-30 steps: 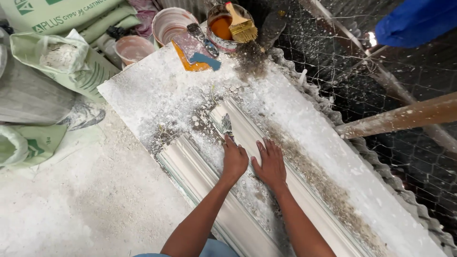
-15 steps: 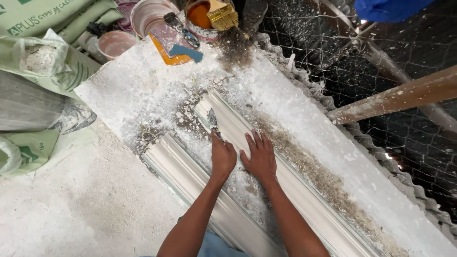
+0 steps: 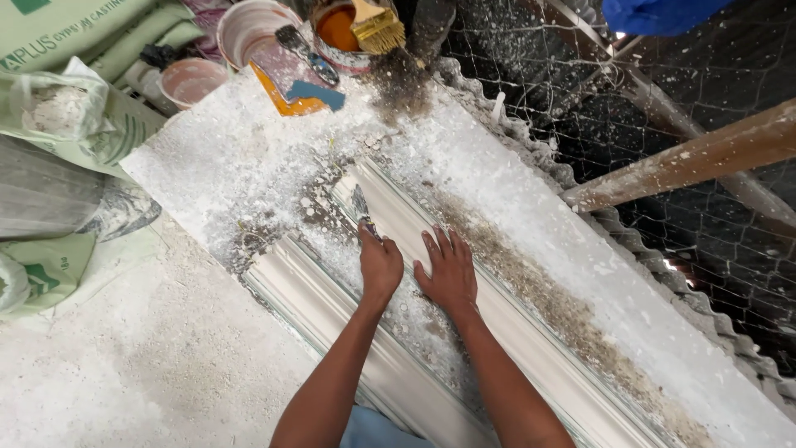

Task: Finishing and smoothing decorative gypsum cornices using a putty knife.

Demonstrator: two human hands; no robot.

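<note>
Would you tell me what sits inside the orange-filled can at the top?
The can holds orange liquid, with a yellow-bristled brush resting across its rim. The can's bottom is hidden by the liquid.

The small metal scraper's handle is hidden inside the left hand; the long white plaster moulding runs off the bottom edge; both forearms are cut off there too.

Pale green printed powder sacks stacked top left; open pale green sack below them, white powder showing; another green-marked sack at left edge.
</note>
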